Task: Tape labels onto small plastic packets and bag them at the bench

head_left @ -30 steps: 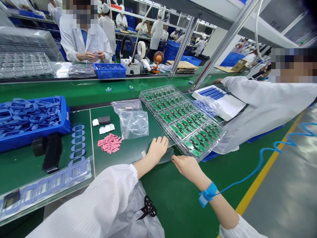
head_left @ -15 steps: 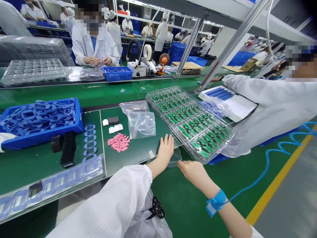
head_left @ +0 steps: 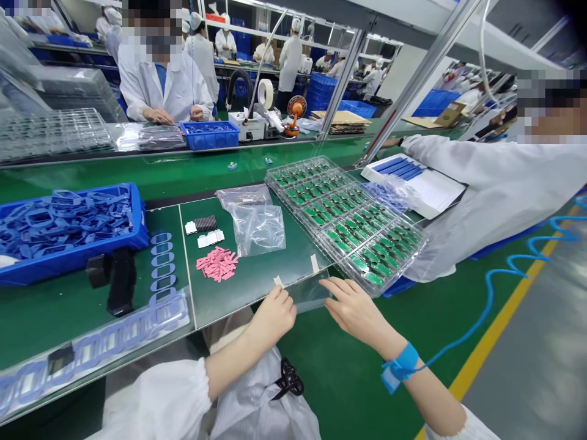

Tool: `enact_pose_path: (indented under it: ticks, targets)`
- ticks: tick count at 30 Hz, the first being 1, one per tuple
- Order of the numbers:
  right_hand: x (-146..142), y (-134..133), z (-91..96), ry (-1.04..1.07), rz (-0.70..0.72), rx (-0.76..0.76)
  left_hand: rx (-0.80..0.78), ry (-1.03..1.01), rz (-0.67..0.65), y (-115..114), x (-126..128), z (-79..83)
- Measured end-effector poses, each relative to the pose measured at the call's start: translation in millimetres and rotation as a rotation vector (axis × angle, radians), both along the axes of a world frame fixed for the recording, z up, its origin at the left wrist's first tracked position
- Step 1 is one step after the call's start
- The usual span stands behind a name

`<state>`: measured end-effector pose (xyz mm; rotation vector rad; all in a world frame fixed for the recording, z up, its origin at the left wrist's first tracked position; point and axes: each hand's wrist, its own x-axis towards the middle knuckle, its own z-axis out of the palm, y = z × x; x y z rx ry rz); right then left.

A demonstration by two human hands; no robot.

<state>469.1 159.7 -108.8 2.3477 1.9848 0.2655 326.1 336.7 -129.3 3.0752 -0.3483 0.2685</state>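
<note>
A clear plastic bag [head_left: 308,294] hangs at the front edge of the green tabletop, between my two hands. My left hand [head_left: 274,313] is closed at the bag's left side, fingertips by a small pale strip of tape [head_left: 277,282] on the edge. What lies under those fingertips is partly hidden. At the bag's right side, my right hand [head_left: 355,308] has its fingers bent around the plastic; a blue wrist strap [head_left: 400,366] circles that wrist. A second tape strip [head_left: 314,263] sticks to the tabletop above the bag. Beside my right hand stands a clear tray [head_left: 351,220] of green circuit boards.
Left lie a blue bin [head_left: 141,223] of blue plastic frames, a black strap [head_left: 121,284] and a row of frames [head_left: 162,269]. Nearer are pink strips [head_left: 217,264] and a flat clear bag [head_left: 259,229]. A coiled blue cord [head_left: 488,299] runs right. Co-workers sit opposite and at right.
My left hand has come off the tabletop and moved down-left to the edge, its fingers now closed, uncovering a tape strip. My right hand has shifted slightly up. The bag looks more spread out.
</note>
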Motion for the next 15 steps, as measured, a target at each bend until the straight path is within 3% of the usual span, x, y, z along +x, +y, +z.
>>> enact_pose_path:
  ticks: [5,11,15]
  targets:
    - [-8,18,2.9,0.327,0.025,0.032,-0.010,-0.090,0.035,-16,-8,-17.4]
    - [-11,56,18.7,0.662,0.066,-0.343,-0.134,-0.179,0.067,-18,-22,-9.8]
    - [-6,72,19.3,0.678,0.030,-0.344,-0.189,-0.250,0.220,-4,-37,-14.6]
